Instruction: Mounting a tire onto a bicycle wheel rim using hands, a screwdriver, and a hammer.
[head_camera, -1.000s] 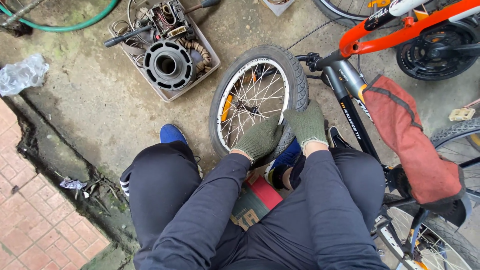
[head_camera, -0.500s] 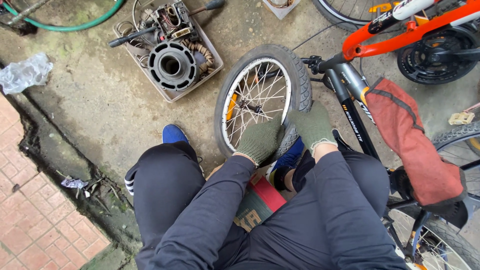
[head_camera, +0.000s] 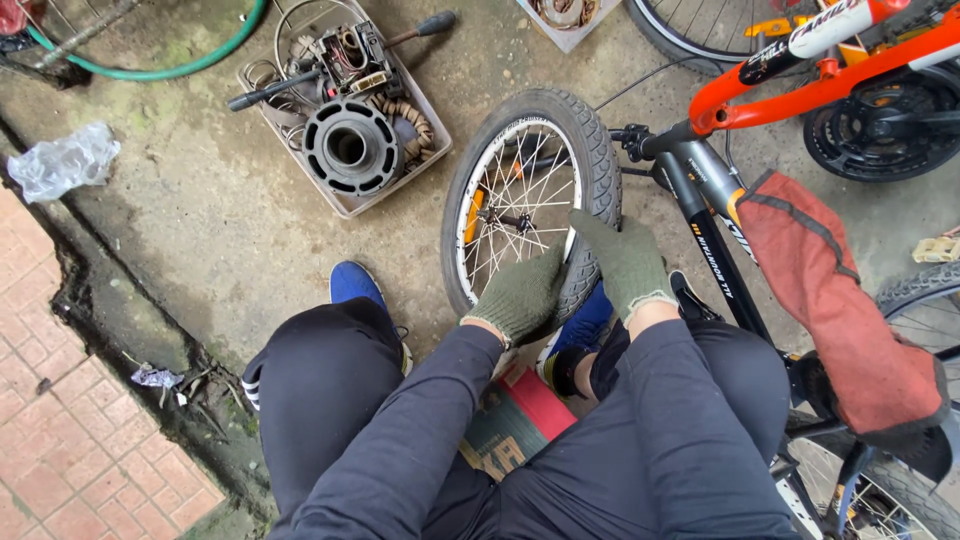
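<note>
1. Nearest the camera, a person sits low with knees spread, in dark trousers and dark sleeves; a red and green seat (head_camera: 520, 425) shows between the legs, and blue shoes (head_camera: 356, 285) rest on the wet concrete floor (head_camera: 230, 220).
2. The left hand (head_camera: 520, 295), in an olive knit glove, is curled closed over the tyre at about 6 o'clock on the small bicycle wheel (head_camera: 530, 200).
3. The right hand (head_camera: 625, 262), gloved the same way, lies flatter, fingers wrapped onto the tyre at about 4 o'clock, just beside the left.
4. The wheel stands upright just ahead of the knees, mounted in the fork of a grey-framed bicycle (head_camera: 715, 250). The rubber tyre likely flexes under the thumbs while the rim and thin spokes stay stiff; the wheel seems light. Gripping the tread, away from the spokes, looks the safest hold, and the knit gloves should help on damp rubber.
5. At 3 o'clock, a red cloth (head_camera: 840, 300) drapes the frame.
6. Farther, at 11 o'clock, a tray of parts (head_camera: 345, 110) holds a round black casting; at 1 o'clock stands an orange bicycle (head_camera: 800, 85).
</note>
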